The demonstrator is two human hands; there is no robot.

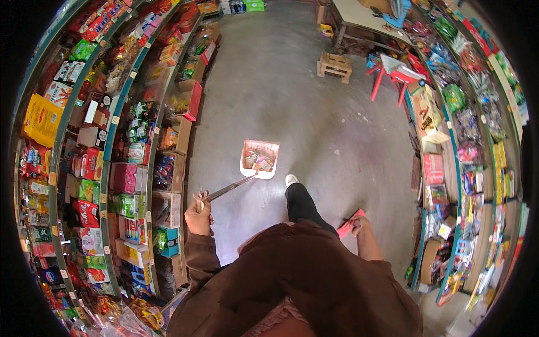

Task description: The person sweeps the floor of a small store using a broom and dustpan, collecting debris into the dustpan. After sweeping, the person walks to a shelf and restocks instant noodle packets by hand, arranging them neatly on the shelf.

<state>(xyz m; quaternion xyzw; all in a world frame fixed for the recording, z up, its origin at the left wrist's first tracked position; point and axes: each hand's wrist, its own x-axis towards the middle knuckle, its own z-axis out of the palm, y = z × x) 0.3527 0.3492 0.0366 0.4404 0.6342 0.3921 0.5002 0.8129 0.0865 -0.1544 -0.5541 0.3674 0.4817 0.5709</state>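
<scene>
My left hand [199, 220] is closed around the top end of a long handle [231, 188]. That handle slopes down to a white and pinkish dustpan [266, 174], which appears to be at floor level ahead of my foot. Crumpled wrappers and other litter [259, 161] lie inside the pan. Low on my right side, my right hand [359, 226] grips a flat pinkish-red object [346, 228]. Part of it is hidden behind my clothing, and I cannot tell exactly what it is.
Shelves of packaged snacks [126, 126] line the left of the concrete floor [252, 84], and more goods fill the right shelves [446, 139]. Farther off stand a small wooden stool [334, 66], a red-legged stool [400, 76] and a table [358, 14]. One white shoe [291, 180] shows.
</scene>
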